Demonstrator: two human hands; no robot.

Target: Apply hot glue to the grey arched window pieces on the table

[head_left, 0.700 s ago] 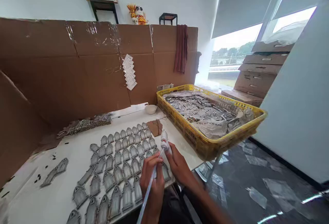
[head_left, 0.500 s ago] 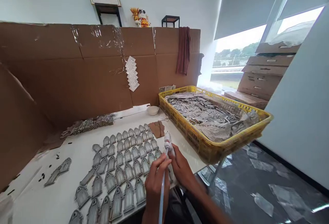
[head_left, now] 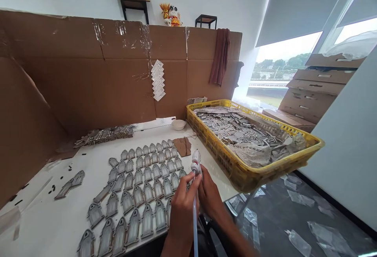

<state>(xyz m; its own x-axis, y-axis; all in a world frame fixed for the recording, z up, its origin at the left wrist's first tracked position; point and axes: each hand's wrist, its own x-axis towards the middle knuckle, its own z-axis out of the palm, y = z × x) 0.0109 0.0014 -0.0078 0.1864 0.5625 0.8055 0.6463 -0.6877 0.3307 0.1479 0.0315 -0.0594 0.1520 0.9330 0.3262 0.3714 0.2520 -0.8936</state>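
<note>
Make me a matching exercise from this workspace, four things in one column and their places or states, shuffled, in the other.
Things
1. Maroon cloth
2. Small pale bowl
3. Yellow basket
4. White fitting

Places or states
A. Lined with sheeting and full of small loose pieces
B. Held up by the right hand
C. Draped over the cardboard screen
D. Standing on the white tabletop

Right pairs: 1-C, 2-D, 3-A, 4-B

Yellow basket (head_left: 249, 173), maroon cloth (head_left: 220, 56), brown cardboard (head_left: 126, 88)
</note>
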